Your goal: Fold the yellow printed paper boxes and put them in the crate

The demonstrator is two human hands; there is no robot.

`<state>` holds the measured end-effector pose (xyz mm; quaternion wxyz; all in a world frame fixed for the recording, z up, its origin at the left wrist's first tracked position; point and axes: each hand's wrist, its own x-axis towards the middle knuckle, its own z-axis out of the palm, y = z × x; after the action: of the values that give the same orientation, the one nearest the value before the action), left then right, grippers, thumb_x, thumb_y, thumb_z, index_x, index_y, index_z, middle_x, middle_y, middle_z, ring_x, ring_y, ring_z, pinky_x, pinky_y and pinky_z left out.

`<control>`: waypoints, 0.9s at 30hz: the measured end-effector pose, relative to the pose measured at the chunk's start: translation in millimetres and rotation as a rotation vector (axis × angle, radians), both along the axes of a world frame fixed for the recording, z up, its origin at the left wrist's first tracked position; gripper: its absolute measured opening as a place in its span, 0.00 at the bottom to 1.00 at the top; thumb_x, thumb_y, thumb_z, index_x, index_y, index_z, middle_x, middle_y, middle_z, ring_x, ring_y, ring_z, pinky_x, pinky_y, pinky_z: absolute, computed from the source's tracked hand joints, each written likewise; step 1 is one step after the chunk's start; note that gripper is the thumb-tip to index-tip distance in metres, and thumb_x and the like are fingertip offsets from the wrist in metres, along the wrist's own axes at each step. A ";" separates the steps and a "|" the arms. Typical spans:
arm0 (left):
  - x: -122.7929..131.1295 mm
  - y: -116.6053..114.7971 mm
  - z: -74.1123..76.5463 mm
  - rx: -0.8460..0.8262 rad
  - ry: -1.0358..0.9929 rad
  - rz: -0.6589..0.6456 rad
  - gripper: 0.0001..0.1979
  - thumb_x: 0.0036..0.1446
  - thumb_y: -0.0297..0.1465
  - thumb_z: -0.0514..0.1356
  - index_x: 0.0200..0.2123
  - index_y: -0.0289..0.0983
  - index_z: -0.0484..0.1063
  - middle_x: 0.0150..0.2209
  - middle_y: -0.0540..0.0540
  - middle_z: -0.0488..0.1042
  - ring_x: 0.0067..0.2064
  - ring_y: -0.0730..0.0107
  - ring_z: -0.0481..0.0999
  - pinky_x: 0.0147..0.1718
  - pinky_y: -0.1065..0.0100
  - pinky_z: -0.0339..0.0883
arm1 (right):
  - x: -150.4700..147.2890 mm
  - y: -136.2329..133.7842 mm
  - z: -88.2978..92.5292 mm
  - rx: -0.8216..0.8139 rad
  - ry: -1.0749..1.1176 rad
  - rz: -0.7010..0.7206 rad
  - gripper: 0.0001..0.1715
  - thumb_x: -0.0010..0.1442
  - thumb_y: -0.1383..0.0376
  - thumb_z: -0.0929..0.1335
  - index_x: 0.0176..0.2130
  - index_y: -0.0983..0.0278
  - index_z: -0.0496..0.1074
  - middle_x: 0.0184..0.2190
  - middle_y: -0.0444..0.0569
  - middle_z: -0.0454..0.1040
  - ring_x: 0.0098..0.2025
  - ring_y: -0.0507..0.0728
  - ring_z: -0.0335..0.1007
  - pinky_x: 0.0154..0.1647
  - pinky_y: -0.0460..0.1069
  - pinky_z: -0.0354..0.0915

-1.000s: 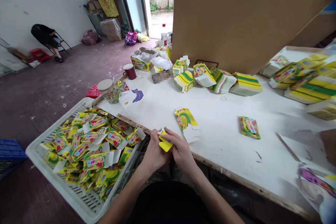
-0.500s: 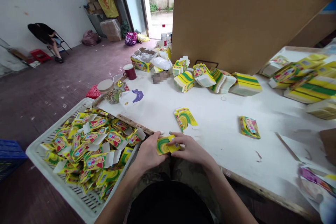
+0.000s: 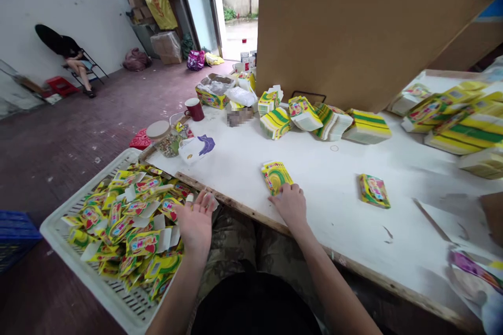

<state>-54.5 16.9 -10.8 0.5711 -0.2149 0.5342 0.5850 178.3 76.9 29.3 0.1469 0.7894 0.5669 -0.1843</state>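
Note:
My left hand (image 3: 195, 221) hangs open over the right end of the white plastic crate (image 3: 70, 243), palm up, fingers spread, holding nothing. The crate holds several folded yellow-green small cartons (image 3: 133, 220). My right hand (image 3: 291, 204) rests on the white table (image 3: 338, 193) with its fingertips on the near end of a small stack of flat yellow-green carton blanks (image 3: 275, 175). Its fingers are curled down onto the stack; whether they grip a blank is hidden.
A single flat carton (image 3: 373, 190) lies to the right. Stacks of blanks (image 3: 326, 119) line the back, under a big brown cardboard sheet (image 3: 353, 26). A red mug (image 3: 194, 108) and a jar (image 3: 165, 138) stand at the left end. A person sits by the far wall (image 3: 74, 60).
The carton held in both hands is gone from them. My left hand swung left over the crate and opened. My right hand reached forward onto the stack of blanks.

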 end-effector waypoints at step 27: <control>62.5 18.9 37.3 0.236 -0.108 -0.103 0.25 0.50 0.53 0.61 0.35 0.36 0.72 0.33 0.46 0.73 0.38 0.64 0.75 0.40 0.65 0.70 | -66.8 -39.0 38.0 -0.169 1.112 -0.200 0.13 0.52 0.62 0.71 0.38 0.62 0.68 0.37 0.46 0.69 0.37 0.55 0.66 0.39 0.50 0.65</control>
<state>8.0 35.7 26.5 0.6497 -0.1495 0.4407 0.6011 111.5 38.0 67.3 -0.1292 0.6089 0.4649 -0.6296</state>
